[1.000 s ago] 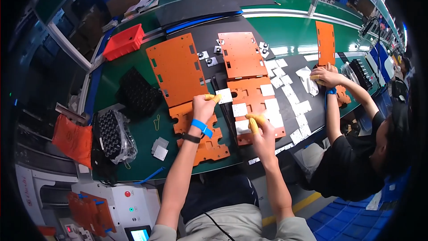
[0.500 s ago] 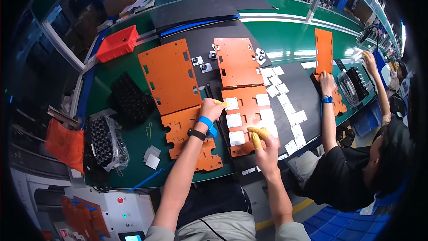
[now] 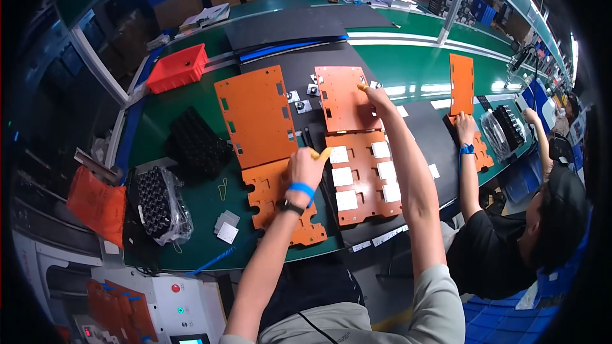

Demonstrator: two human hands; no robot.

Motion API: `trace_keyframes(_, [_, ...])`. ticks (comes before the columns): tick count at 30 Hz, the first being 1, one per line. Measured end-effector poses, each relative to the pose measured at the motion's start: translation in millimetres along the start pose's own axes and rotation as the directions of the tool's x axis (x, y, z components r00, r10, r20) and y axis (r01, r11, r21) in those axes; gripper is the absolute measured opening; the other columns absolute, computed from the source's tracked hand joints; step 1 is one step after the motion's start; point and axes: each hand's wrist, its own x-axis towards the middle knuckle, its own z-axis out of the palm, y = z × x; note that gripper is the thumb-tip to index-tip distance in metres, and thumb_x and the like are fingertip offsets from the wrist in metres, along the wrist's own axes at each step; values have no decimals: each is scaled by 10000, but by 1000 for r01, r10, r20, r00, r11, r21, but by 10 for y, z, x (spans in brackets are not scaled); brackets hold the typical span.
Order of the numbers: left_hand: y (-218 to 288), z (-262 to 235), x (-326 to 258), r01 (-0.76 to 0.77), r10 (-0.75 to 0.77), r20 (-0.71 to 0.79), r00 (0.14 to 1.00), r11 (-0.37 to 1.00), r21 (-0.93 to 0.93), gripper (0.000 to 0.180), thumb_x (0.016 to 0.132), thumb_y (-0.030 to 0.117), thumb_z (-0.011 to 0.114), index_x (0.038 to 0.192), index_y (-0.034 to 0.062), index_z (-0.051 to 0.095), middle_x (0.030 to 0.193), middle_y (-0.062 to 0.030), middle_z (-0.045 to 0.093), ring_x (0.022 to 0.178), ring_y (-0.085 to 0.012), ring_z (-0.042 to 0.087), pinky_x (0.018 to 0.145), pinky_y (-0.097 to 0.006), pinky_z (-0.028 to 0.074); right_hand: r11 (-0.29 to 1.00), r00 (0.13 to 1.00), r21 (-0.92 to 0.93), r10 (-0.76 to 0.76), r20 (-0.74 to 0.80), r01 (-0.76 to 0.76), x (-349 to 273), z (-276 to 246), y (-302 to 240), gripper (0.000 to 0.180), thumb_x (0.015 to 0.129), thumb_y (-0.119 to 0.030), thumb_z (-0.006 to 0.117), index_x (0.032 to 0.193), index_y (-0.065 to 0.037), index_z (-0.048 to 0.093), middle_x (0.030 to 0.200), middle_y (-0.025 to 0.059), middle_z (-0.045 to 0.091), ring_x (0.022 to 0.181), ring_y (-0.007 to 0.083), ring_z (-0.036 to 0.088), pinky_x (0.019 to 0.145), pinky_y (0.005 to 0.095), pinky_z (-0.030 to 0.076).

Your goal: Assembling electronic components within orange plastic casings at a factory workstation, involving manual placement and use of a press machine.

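- Right hand (image 3: 377, 100): loosely curled at the right edge of the upper orange panel (image 3: 344, 102); whether it grips, cannot tell.
- Left hand (image 3: 307, 169): part-curled, fingertips at the upper-left white plate (image 3: 338, 155) — pinch or mere touch, unclear.
- Lower orange board (image 3: 364, 175): adjoins the panel's near edge.
- White plates (image 3: 342, 176), six: on the board, two columns — best seated flat and square, pressed lightly.
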Motion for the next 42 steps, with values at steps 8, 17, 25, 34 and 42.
trace_keyframes(8, [-159, -586, -1202, -150, 191, 374, 908, 979, -136, 582, 720, 384, 839, 1064, -48, 654, 819, -160, 605, 732, -279, 624, 697, -366, 519, 889, 919, 270, -393, 34, 371, -1218, -334, -525, 345, 858, -350, 742, 942, -25, 662, 789, -34, 613, 714, 38, 513, 638, 224, 407])
trace_keyframes(17, [-263, -95, -1474, -246, 255, 205, 945, 967, -68, 512, 739, 241, 810, 1125, -10, 586, 1011, -175, 582, 905, -373, 608, 759, -434, 508, 620, 648, -299, -761, -7, 725, -3111, -703, 755, 436, 675, 144, 616, 1064, -29, 707, 1181, 131, 672, 1238, 329, 557, 1033, 399, 449])
trace_keyframes(25, [-339, -125, -1448, -346, 339, 103, 935, 937, 55, 354, 734, 320, 784, 911, 26, 697, 872, -115, 647, 769, -309, 650, 676, -403, 517, 790, 734, -233, -613, -294, 566, -4131, -353, 1068, 171, 846, 17, 634, 1002, 44, 700, 1107, 167, 679, 1103, 300, 627, 957, 375, 471])
trace_keyframes(34, [-381, -78, -1344, -140, 164, 36, 986, 921, -363, 456, 596, 274, 888, 887, 12, 655, 824, -134, 650, 790, -306, 645, 664, -403, 496, 430, 882, 851, -215, 419, -300, -3978, -238, 1443, 786, 969, -521, 461, 1393, 126, 324, 1434, 302, 381, 1326, 400, 415, 1097, 415, 405])
trace_keyframes(42, [-214, -208, -1248, -195, 218, 24, 976, 913, -358, 475, 578, 290, 906, 841, -27, 670, 799, -186, 675, 793, -338, 668, 692, -412, 515, 602, 900, 756, -435, 38, 259, -1947, -572, 2527, 475, 947, -233, 591, 1283, 85, 483, 1264, 147, 591, 1102, 266, 595, 988, 364, 482])
